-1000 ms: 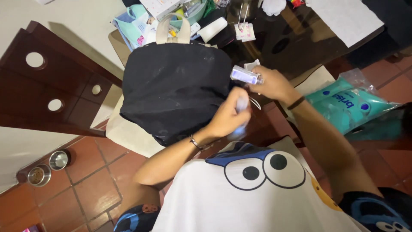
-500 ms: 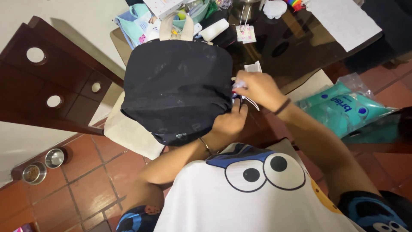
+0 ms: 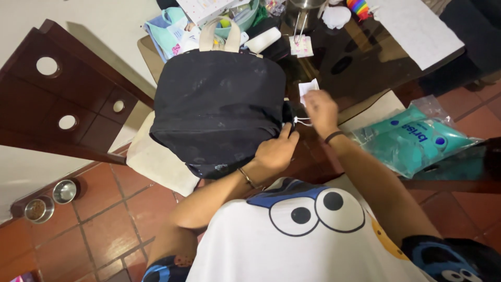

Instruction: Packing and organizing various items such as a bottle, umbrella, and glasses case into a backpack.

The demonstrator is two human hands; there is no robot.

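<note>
A black backpack [image 3: 219, 104] with cream handles stands on a chair's cream cushion [image 3: 156, 162]. My left hand [image 3: 276, 149] presses against the backpack's lower right side, with its fingers curled on the fabric by the side pocket. My right hand [image 3: 319, 108] is just right of the backpack and pinches a thin white cord [image 3: 299, 121] that runs from the pocket. No bottle shows in either hand. A small white paper [image 3: 308, 87] lies on the table just above my right hand.
A dark glass table [image 3: 360, 52] holds a white sheet [image 3: 417, 23], a metal cup and several small items. A teal plastic pack [image 3: 412, 138] lies at the right. A dark wooden chair back [image 3: 57, 104] with round holes is at the left. Two pet bowls [image 3: 49, 201] sit on the tiled floor.
Each hand held a small clear bottle a second ago. Both bottles went out of sight at the backpack's side pocket. My right hand now pulls the white cord to the right.
</note>
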